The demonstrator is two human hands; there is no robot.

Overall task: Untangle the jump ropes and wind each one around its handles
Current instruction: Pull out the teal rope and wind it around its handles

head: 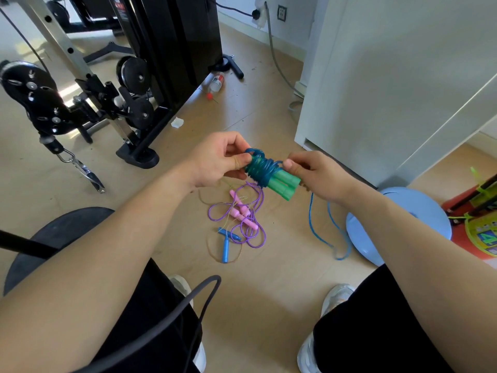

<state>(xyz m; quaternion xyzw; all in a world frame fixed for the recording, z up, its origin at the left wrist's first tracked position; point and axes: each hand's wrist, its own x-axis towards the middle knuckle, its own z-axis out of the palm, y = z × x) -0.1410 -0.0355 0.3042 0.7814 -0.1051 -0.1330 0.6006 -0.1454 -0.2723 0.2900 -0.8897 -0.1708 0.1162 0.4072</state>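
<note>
Black trousers point(376, 332); beige floor point(269, 281); tangled ropes point(243, 215)

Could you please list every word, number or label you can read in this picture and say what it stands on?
"4", partly cut by the frame edge: on the yellow-green printed panel at the far right.
Too blurred to read: the red label on the clear plastic bottle lying on the floor.
None on the green-handled jump rope wound in teal cord.
</note>
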